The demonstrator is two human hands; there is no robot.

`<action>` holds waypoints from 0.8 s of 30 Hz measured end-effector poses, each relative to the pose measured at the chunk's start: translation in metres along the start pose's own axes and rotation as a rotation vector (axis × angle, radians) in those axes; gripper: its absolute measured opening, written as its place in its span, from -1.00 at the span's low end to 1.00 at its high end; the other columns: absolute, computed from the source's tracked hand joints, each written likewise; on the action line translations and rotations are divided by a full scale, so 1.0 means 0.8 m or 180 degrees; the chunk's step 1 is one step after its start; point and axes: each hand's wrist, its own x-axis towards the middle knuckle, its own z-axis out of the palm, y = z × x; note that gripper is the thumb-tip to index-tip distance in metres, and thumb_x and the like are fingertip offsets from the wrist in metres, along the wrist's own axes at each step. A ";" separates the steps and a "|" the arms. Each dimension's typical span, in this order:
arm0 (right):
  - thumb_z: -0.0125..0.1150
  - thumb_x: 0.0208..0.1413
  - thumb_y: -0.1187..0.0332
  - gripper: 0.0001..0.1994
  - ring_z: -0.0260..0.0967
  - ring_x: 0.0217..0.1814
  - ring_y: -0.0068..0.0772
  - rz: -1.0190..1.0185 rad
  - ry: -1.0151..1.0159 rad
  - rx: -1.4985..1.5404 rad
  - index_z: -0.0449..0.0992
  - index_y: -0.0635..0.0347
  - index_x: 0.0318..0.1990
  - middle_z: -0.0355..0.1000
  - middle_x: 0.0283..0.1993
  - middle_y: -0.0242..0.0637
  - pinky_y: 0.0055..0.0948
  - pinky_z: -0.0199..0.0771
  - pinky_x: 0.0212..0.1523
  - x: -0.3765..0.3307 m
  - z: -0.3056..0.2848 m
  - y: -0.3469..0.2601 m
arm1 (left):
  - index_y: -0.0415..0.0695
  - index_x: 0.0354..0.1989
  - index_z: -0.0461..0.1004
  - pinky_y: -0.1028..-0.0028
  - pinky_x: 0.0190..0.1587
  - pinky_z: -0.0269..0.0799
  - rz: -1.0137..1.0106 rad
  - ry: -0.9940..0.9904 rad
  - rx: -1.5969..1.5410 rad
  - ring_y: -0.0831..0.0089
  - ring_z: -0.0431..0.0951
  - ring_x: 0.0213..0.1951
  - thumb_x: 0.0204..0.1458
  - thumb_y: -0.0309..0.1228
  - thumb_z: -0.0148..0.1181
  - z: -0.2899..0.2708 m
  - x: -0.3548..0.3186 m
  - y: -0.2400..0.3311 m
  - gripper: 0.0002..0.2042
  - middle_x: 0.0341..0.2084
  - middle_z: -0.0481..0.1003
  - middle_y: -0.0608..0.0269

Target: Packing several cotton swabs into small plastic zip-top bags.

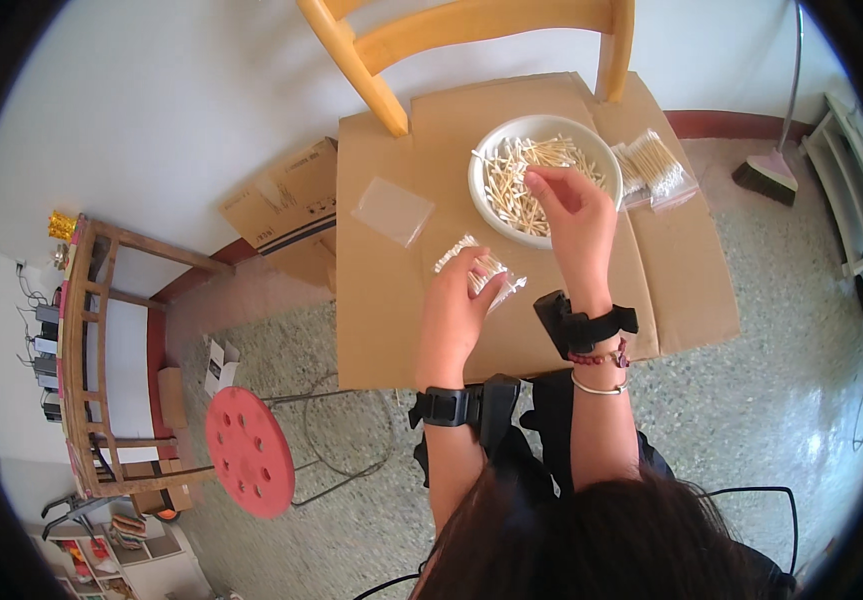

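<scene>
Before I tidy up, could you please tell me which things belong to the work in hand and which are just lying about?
Belonging, it seems:
swab bag, in left hand
bowl of loose swabs, under right hand
flat clear bag
filled bags beside bowl

Apparently lying about:
red stool
broom
cardboard box

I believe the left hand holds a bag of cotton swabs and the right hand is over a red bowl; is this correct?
Only the colour is wrong: the head view shows a white bowl under the right hand. The left hand holds the swab bag.
</scene>
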 end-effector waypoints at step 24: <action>0.16 0.14 0.41 -0.86 0.38 -0.28 -0.65 0.0979 -0.1795 0.2674 0.53 0.26 -0.20 0.50 -0.30 -0.37 -0.63 0.39 -0.26 -0.027 0.024 -0.012 | -0.25 -0.17 0.44 0.65 -0.34 0.29 0.0293 0.1329 -0.3252 0.63 0.45 -0.30 0.14 -0.47 0.07 0.004 0.019 0.046 -0.86 -0.21 0.53 0.16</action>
